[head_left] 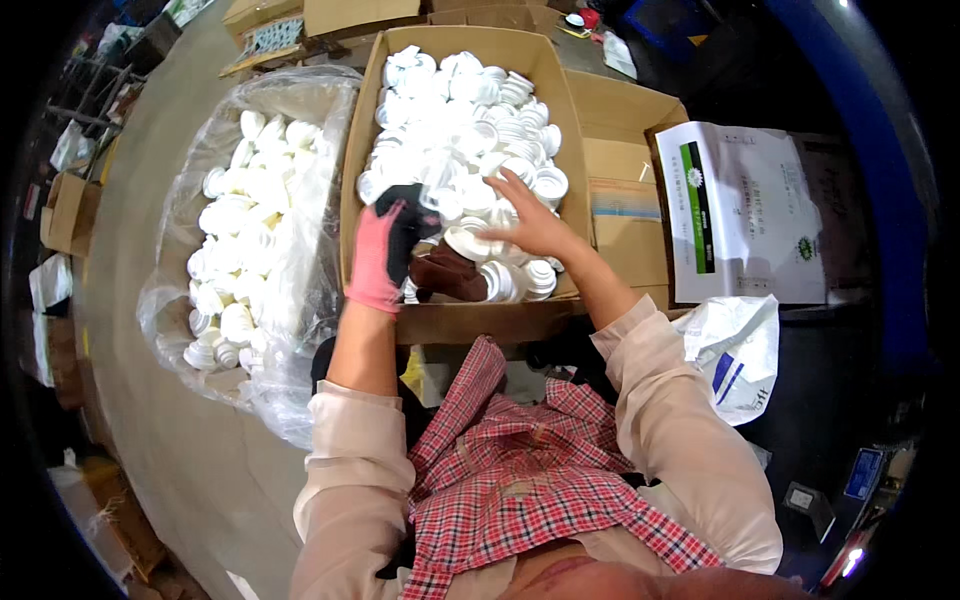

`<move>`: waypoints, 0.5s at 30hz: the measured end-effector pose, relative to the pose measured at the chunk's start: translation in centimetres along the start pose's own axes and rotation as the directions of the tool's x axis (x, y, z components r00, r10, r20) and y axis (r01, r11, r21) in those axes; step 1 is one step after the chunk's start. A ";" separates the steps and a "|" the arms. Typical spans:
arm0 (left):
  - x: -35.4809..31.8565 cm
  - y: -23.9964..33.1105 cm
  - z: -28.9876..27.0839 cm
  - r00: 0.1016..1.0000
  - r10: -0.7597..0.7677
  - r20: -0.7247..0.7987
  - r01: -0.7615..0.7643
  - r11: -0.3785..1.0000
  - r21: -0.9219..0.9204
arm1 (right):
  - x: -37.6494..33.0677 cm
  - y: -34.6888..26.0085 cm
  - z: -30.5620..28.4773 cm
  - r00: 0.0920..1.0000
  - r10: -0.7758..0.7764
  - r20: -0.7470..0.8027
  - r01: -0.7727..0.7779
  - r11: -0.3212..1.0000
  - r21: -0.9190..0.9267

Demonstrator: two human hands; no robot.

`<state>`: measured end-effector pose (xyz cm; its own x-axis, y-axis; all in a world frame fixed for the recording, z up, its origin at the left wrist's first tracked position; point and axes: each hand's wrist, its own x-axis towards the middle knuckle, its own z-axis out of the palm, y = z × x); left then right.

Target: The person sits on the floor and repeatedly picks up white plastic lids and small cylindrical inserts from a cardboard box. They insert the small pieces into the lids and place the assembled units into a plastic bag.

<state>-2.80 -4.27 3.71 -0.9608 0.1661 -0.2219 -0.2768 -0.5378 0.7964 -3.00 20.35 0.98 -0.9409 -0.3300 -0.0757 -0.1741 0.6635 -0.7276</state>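
A cardboard box [573,120] in front of me is heaped with round white plastic parts [470,130], many ribbed or ring-shaped. Over its near left side, my left hand [392,240] wears a pink and black glove. Its fingers are curled in beside a white part; what lies within them is hidden. My right hand [535,222] is bare and hovers above the near right of the heap, fingers apart and nothing gripped. Between the hands, a crumpled brown piece [447,273] lies among the parts near the front wall; its kind is unclear.
Left of the box stands a container lined with clear plastic [320,210], holding similar off-white parts [245,220]. To the right are a cardboard flap [630,150], a large printed white sheet [755,220] and a crumpled white bag [735,355]. Concrete floor [165,200] runs along the left.
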 end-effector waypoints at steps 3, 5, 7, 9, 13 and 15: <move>0.0 -3.1 2.7 0.977 -0.077 0.197 0.016 0.956 0.292 | -1.1 -2.4 -1.1 0.994 -0.055 -0.093 0.100 0.796 0.597; -0.3 -3.8 4.3 0.936 -0.179 0.303 0.087 0.952 0.294 | -3.3 -3.4 -2.6 0.965 -0.064 -0.253 0.196 0.818 0.540; -1.1 -3.4 6.0 0.886 -0.199 0.419 0.084 0.957 0.277 | -7.3 -3.3 -4.7 0.888 -0.061 -0.457 0.252 0.894 0.370; 0.1 -4.2 3.7 0.926 -0.160 0.343 0.002 0.908 0.418 | -12.9 -4.1 -7.7 0.792 -0.139 -0.594 0.173 0.985 -0.001; -0.1 -3.8 3.3 0.954 -0.132 0.268 -0.006 0.889 0.458 | -28.7 0.1 -15.0 0.720 0.073 -0.690 -0.453 0.803 -0.388; -0.4 -2.8 3.9 0.974 -0.102 0.204 0.008 0.910 0.415 | -34.2 -1.6 -16.2 0.694 0.330 -0.639 -0.695 0.540 -0.476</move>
<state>-1.61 0.36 3.77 -0.9047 0.3851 -0.1823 -0.2543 -0.1448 0.9562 24.76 41.47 15.73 -0.8966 0.4192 0.1427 0.4214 0.9067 -0.0161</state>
